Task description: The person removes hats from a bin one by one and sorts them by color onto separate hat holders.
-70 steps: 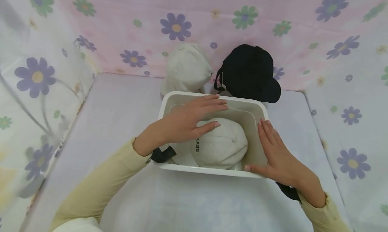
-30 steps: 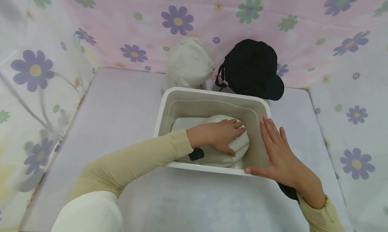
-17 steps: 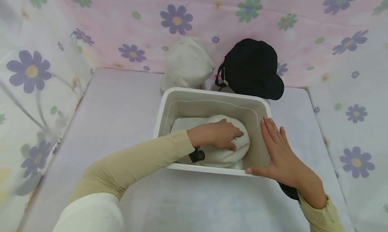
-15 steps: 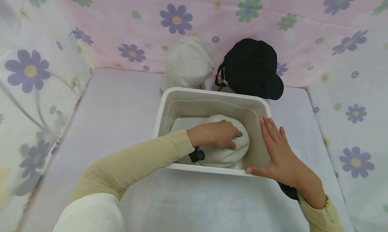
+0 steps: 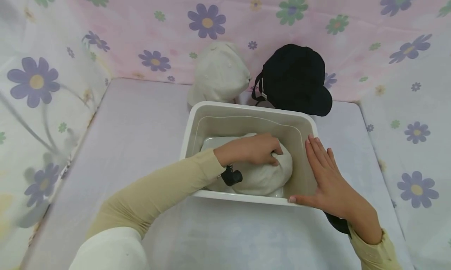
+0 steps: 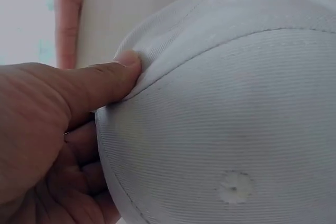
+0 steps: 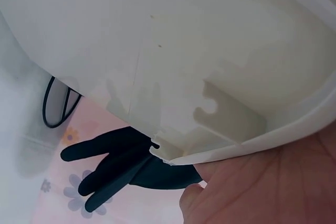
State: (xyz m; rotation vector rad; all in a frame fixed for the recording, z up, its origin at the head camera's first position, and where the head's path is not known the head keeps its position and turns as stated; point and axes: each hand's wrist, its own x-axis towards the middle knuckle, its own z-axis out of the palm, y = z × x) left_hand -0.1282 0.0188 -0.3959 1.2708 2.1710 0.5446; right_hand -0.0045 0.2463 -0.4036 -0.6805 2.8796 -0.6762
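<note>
A cream baseball cap (image 5: 264, 180) lies crown-up inside a white plastic bin (image 5: 239, 198). Reaching in from the left, my left hand (image 5: 255, 148) pinches a fold at the top of its crown. The left wrist view shows the thumb (image 6: 113, 80) on one side of the cap's fabric (image 6: 199, 124), with the curled fingers on the other side, partly hidden. My right hand (image 5: 329, 183) rests with straight fingers on the bin's right rim, thumb at the front edge. From the right wrist, the palm (image 7: 273, 182) sits against the outside of the rim.
Behind the bin stand an off-white cap (image 5: 220, 74) and a black cap (image 5: 294, 80) with its brim to the right. A flowered pink and white cloth (image 5: 155, 27) walls in the back and sides of the pale table (image 5: 141, 117).
My left hand came over the bin, lowered onto the cream cap with spread fingers, then drew them together into a pinch on its crown. My right hand stays on the rim.
</note>
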